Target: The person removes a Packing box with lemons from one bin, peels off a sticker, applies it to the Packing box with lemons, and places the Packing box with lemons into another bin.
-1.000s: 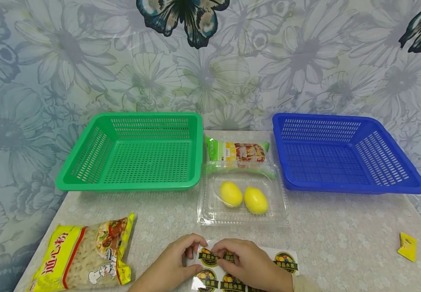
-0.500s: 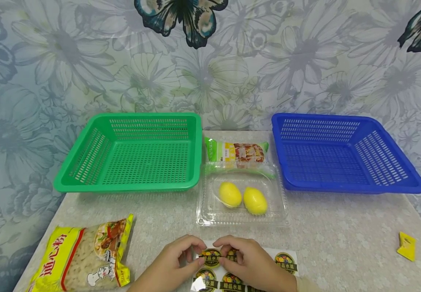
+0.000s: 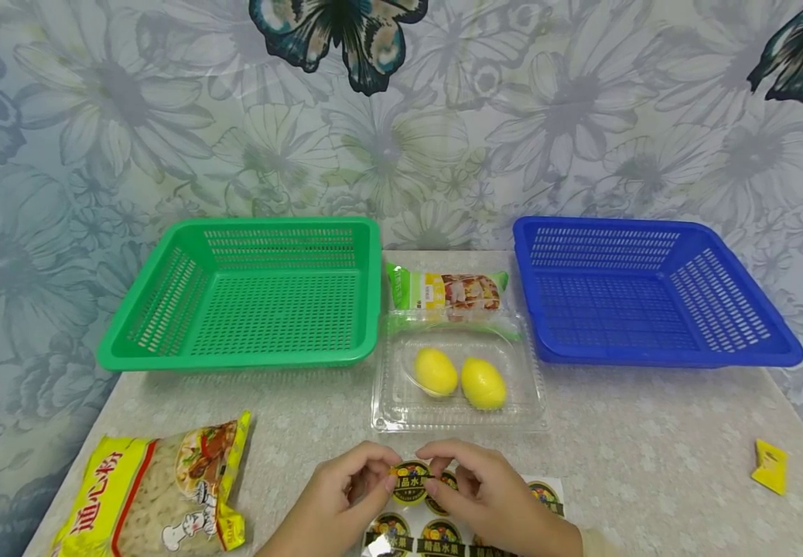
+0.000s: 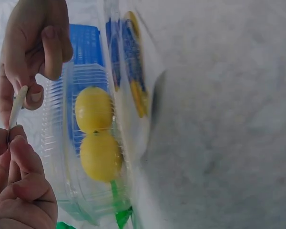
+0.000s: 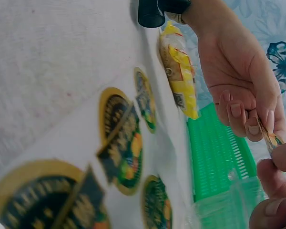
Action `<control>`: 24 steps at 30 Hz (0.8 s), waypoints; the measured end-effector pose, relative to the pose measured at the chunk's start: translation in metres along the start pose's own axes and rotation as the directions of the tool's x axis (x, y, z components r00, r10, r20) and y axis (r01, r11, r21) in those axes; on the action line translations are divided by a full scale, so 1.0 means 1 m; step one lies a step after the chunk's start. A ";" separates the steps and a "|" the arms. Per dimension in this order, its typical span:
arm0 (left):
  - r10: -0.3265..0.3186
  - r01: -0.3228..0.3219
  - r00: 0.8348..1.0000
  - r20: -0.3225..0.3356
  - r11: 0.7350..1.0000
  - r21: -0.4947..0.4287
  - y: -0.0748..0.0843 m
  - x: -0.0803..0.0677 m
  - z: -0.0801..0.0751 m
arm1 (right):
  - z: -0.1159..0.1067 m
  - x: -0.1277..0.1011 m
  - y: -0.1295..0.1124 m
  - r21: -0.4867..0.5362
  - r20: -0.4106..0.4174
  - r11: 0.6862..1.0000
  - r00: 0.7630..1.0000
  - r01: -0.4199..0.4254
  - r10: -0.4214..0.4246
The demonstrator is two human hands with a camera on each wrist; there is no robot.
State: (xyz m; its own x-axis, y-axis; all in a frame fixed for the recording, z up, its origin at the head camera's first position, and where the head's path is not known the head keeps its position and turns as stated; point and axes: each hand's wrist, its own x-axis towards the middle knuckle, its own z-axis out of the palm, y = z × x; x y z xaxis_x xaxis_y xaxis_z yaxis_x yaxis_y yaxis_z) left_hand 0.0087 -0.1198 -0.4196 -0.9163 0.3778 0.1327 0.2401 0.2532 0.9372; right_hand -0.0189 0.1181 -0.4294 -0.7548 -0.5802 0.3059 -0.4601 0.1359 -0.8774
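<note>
Just in front of the clear clamshell box [image 3: 459, 379] with its two lemons [image 3: 460, 377], the left hand [image 3: 335, 499] and the right hand [image 3: 492, 499] pinch one round sticker [image 3: 410, 471] between thumb and fingertips, lifted just above the sticker sheet [image 3: 443, 526]. Left of the box lies a macaroni bag [image 3: 154, 487].

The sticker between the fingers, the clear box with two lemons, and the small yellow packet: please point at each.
sticker [image 3: 410, 473], head view, its round face.
clear box [image 3: 401, 414], head view, near left rim.
yellow packet [image 3: 769, 466], head view, its middle.
</note>
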 end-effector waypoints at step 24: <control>0.152 -0.135 0.986 -0.068 0.971 0.199 0.036 0.055 -0.006 | -0.050 0.026 -0.021 -0.144 -0.125 0.980 0.980 0.137 -0.156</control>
State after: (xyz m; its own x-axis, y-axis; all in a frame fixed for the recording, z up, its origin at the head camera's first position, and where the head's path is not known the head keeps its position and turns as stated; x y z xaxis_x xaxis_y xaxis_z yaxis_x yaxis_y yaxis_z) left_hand -0.0348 -0.0955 -0.3767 -0.8890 0.3504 0.2948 0.4209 0.3720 0.8273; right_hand -0.0520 0.1407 -0.3845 -0.7264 -0.4896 0.4823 -0.6219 0.1695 -0.7645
